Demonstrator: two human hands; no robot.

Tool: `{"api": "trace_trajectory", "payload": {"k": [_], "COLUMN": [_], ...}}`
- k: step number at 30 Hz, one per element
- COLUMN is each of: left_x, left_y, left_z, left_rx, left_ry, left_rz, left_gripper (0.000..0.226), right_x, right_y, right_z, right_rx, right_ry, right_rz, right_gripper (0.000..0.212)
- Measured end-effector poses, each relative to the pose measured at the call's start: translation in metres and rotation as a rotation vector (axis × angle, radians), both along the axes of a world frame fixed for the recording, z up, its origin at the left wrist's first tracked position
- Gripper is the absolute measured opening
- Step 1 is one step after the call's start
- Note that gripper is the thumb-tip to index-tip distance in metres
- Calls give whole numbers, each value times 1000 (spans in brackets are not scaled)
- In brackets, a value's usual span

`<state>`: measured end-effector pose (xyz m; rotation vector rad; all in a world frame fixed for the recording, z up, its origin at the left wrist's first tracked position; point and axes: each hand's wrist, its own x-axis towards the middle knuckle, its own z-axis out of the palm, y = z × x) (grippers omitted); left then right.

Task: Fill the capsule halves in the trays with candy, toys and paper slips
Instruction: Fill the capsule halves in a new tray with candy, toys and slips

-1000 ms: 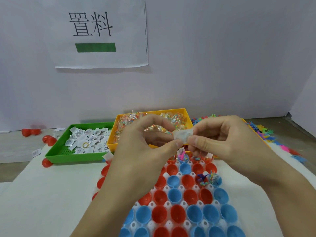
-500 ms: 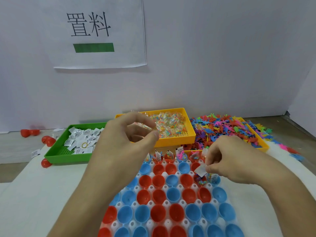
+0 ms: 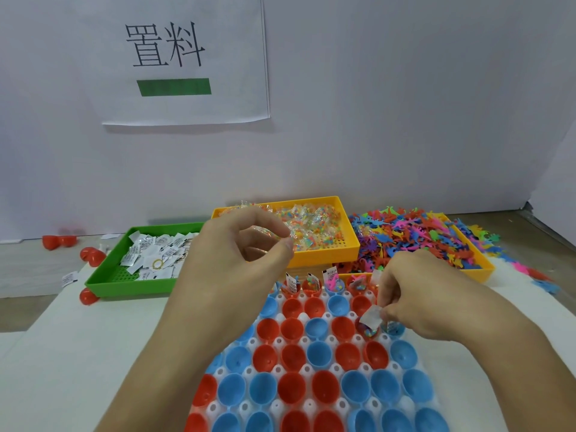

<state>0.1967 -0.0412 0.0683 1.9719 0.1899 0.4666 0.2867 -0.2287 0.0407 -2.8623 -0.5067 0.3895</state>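
A white capsule tray (image 3: 338, 367) in front of me holds rows of red and blue capsule halves. Several halves in the far row (image 3: 311, 285) hold candy, toys and upright slips. My right hand (image 3: 436, 304) pinches a white paper slip (image 3: 371, 318) over a red half with candy (image 3: 368, 331) in the third row. My left hand (image 3: 237, 254) hovers above the tray's far left part with fingers curled and thumb close to the forefinger. Whether it holds anything is hidden.
Behind the capsule tray stand a green tray (image 3: 103, 277) of paper slips, a yellow tray (image 3: 327, 254) of wrapped candy and an orange tray (image 3: 486, 269) heaped with coloured toys. Loose red capsule halves (image 3: 90, 255) lie at the left. A paper sign (image 3: 187, 57) hangs on the wall.
My hands have parted. The right hand took the slip down and to the right, onto a capsule half. The left hand stayed raised and drifted left.
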Motion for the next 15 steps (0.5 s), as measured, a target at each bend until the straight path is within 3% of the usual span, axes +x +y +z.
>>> {"api": "trace_trajectory", "payload": {"k": [15], "left_x": [0], "left_y": [2], "left_z": [-1], "left_rx": [17], "left_ry": [-8], "left_rz": [-17], "left_gripper": [10], "right_x": [-3], "right_y": [7], "right_z": [-4], "right_rx": [-59], "right_ry": [-29], "right_rz": [0], "right_gripper": [20]}}
